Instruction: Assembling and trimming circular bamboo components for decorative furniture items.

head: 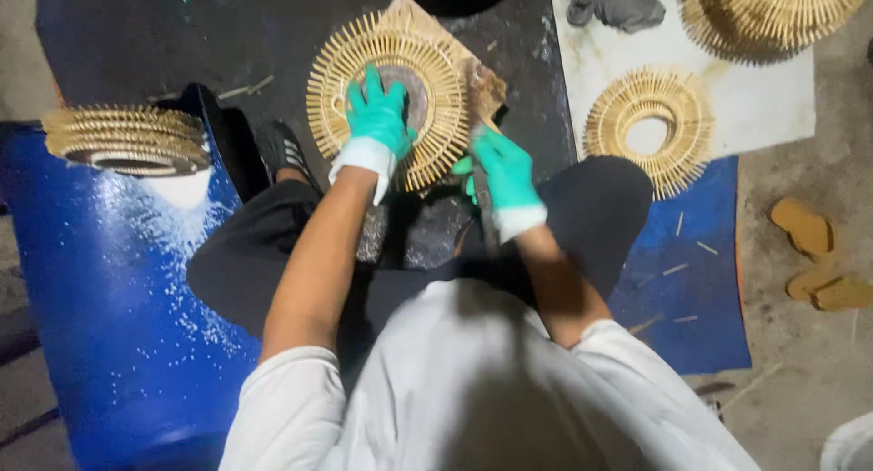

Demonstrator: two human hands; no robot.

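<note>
White shirt cloth filled the bottom of my view, and past it my dark-trousered knees were spread wide so the work could sit low between them on the floor. Both my hands wore green gloves with white cuffs. My right hand was closed around the handle of a dark, narrow tool that I cannot identify for certain, held upright at the near right edge of the bamboo ring, close enough to work on the outer slat tips. My left hand lay flat with fingers spread on the ring, pressing over its centre so that it could not slide or turn. So my hands were apart, one pinning, one gripping.

That ring, a flat wheel of pale slats fanning out from a round hole, rested on a brown scrap of board, which lay on a black mat; I judge the board was there to give it a firm backing. At my left, a stack of similar rings sat on a blue drum dusted with white specks. At my right, another single ring lay half on a white sheet, and a further pile of rings stood at the far corner beside a grey rag. Loose slats lay scattered on the blue mat.
</note>
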